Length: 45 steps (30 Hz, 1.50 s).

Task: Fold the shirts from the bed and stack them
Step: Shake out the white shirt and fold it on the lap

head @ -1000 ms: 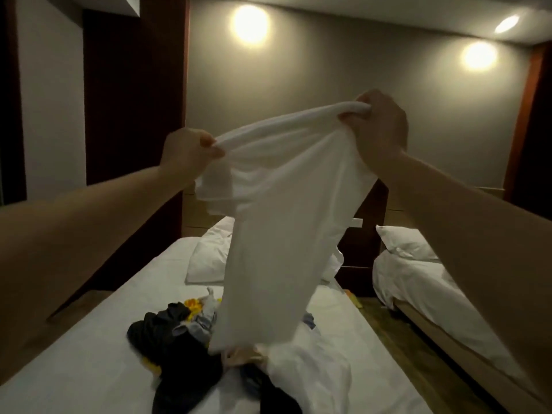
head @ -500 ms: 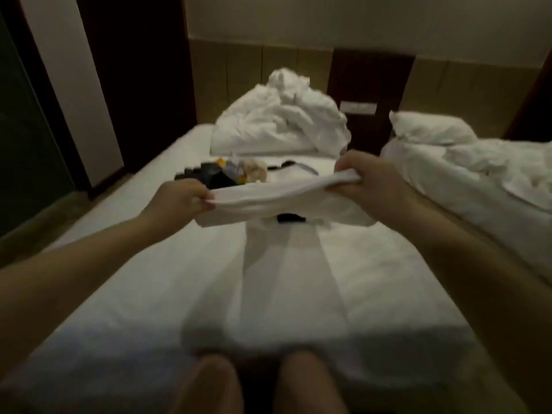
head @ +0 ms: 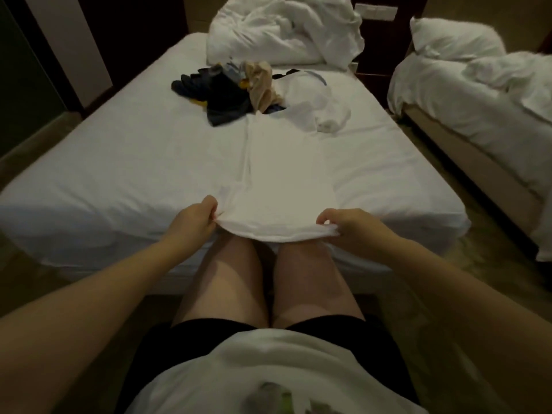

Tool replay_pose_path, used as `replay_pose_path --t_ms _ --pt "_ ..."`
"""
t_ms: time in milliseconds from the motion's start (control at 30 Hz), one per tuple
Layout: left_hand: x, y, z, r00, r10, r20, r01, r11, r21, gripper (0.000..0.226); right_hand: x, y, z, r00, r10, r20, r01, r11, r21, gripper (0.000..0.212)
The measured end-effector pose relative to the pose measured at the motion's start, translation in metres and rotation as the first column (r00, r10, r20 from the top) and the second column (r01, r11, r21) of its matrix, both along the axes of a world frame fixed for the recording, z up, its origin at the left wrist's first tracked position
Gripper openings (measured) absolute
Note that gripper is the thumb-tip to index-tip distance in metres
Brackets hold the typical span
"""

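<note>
1. The white shirt is spread flat on the bed just beyond the grip, its near edge pinched by the left hand and right hand.
2. Equal tension should be kept so wrinkles ahead are drawn out.
3. The clothes pile farther beyond is best left undisturbed.

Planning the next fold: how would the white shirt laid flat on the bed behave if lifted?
Probably floppy: the white fabric shirt sags at its near edge between the left hand and right hand pinching it. Likely light: fingertip pinches hold it. May wrinkle if dragged: creases show along it.
</note>
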<state>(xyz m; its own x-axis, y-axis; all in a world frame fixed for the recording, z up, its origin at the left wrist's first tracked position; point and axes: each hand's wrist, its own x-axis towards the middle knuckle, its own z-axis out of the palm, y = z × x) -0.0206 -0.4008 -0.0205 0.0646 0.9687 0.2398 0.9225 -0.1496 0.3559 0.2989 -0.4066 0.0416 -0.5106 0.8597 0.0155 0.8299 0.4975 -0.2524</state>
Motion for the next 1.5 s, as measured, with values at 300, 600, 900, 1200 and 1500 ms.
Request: replay_pose_path --t_ms 300,600,900,1200,1500 --pt "0.003 -0.001 -0.043 0.993 -0.106 0.054 0.11 0.99 -0.086 0.017 -0.023 -0.001 -0.031 0.961 0.119 0.251 -0.023 0.935 -0.353 0.037" --pt "0.003 0.001 -0.064 0.786 0.239 0.569 -0.199 0.971 -0.133 0.026 -0.067 0.031 -0.044 0.971 0.168 0.17 -0.088 0.914 -0.395 0.036" --pt "0.016 0.036 -0.061 -0.184 0.563 0.806 -0.304 0.747 -0.592 0.036 -0.164 0.064 -0.063 0.979 -0.045 -0.201 -0.027 0.94 -0.34 0.026" --pt "0.013 0.041 -0.032 0.093 0.48 0.873 -0.435 0.808 -0.397 0.046 -0.177 0.058 -0.082 0.899 -0.267 -0.347 0.058 0.858 -0.51 0.039" --pt "0.069 0.045 0.03 0.894 -0.073 0.442 -0.039 0.97 0.239 0.027 -0.142 0.046 -0.052 0.431 -0.591 -0.681 -0.132 0.706 -0.696 0.041"
